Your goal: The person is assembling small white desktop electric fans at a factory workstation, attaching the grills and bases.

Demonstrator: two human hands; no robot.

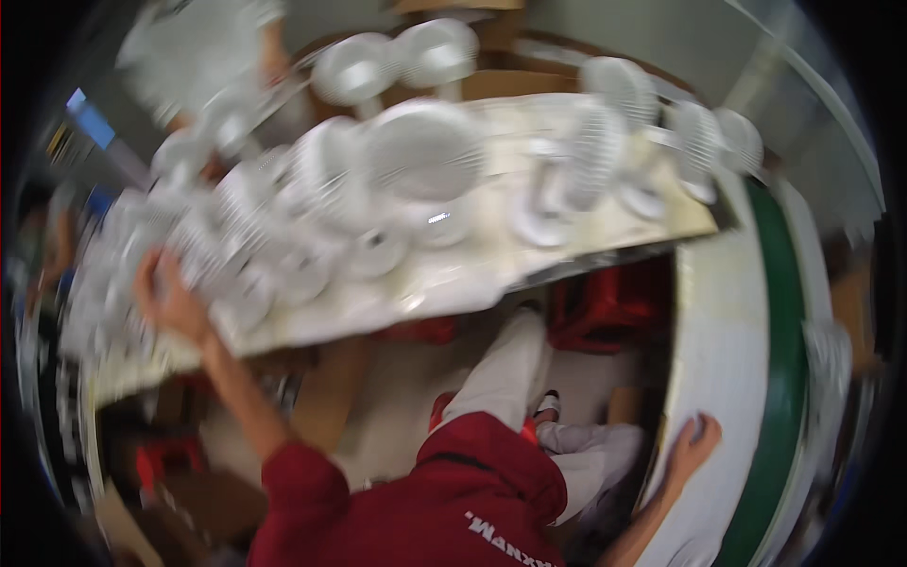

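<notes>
My left hand (170, 295) is raised at the left end of the worktable, fingers apart, beside a crowd of small white desk fans (248, 203). Blur hides whether it touches any of them; I see nothing in its grasp. My right hand (694, 444) rests on the white ledge (723, 331) at the right, its fingers loosely bent and apart, holding nothing visible. A larger white fan (425, 146) with a round grille stands mid-table, facing me. More fans (597, 156) stand at the table's right end.
A green conveyor belt (782, 312) runs along the right ledge. Red stools (605, 307) stand under the cream-covered table (378, 307). Across it, a person in a light shirt (198, 57) stands at far left. Cardboard boxes (496, 33) lie behind.
</notes>
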